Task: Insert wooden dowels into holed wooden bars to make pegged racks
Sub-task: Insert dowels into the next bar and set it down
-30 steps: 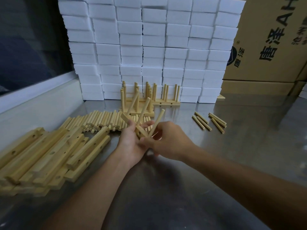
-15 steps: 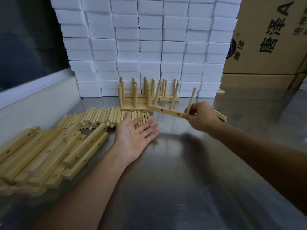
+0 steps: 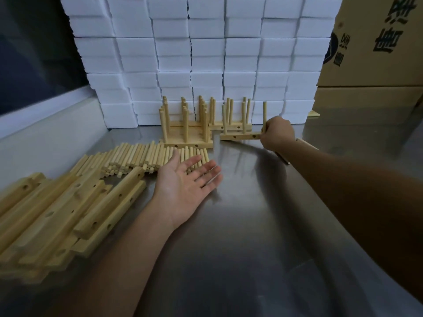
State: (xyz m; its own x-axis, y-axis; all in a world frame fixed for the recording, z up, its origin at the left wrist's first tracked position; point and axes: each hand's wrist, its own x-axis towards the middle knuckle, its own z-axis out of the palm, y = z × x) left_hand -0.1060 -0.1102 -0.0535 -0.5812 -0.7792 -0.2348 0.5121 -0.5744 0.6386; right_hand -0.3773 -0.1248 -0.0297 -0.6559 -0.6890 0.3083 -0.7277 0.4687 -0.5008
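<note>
A steel surface (image 3: 240, 248) carries holed bars (image 3: 57, 213) near left and loose dowels (image 3: 146, 156) beyond. Far centre stand finished racks (image 3: 186, 133). The right hand (image 3: 277, 133) closes its grip on a pegged rack (image 3: 240, 135); the left hand (image 3: 183, 186) lies spread, palm up.

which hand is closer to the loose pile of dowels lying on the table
Left. The left hand lies open, palm up, fingertips overlapping the dowel pile's near edge. The right hand is off to the right, gripping a pegged rack.
</note>
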